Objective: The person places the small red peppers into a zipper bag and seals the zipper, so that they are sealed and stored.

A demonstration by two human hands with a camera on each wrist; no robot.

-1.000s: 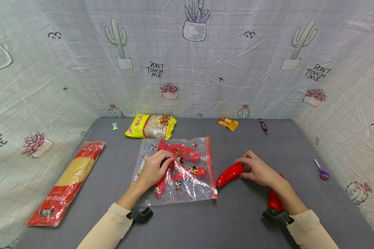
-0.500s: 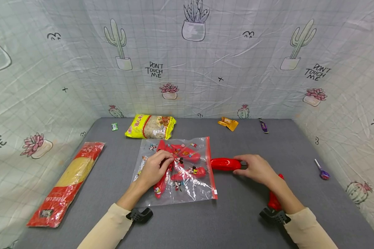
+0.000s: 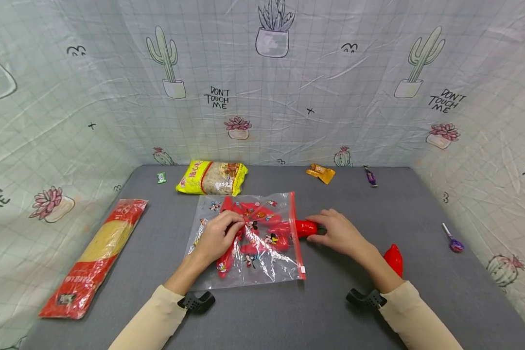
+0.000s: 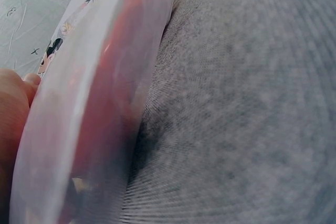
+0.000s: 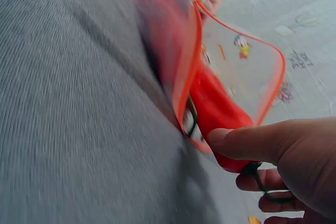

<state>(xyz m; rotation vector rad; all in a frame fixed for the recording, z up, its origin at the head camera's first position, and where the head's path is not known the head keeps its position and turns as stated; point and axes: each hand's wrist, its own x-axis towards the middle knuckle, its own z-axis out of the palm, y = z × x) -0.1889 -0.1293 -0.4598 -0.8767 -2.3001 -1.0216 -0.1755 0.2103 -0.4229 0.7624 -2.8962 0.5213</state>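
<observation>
A clear zip bag (image 3: 267, 272) printed with cartoon figures lies mid-table, several red peppers (image 3: 269, 218) showing through its film. My left hand (image 3: 216, 238) pinches the bag's upper film near its middle; from the left wrist the raised film (image 4: 58, 129) hides most of that hand. By the stem end, my right hand (image 3: 339, 233) grips a glossy red chili pepper (image 3: 306, 228), its front half inside the bag. In the right wrist view, the red-edged mouth (image 5: 283, 72) gapes around the pepper (image 5: 223, 108), thumb on its side. Another red pepper (image 3: 393, 260) lies beside my right forearm.
A long red noodle packet (image 3: 100, 253) lies at the left, a yellow food bag (image 3: 212, 178) behind the zip bag. Small sweets sit around: green (image 3: 161, 177), orange (image 3: 321, 173) and purple (image 3: 370, 176) wrapped ones, plus a lollipop (image 3: 454, 242) at right.
My right hand has turned the pepper level and moved it left, its tip passing into the bag's mouth. More of the loose pepper shows now. The left hand keeps its pinch in place.
</observation>
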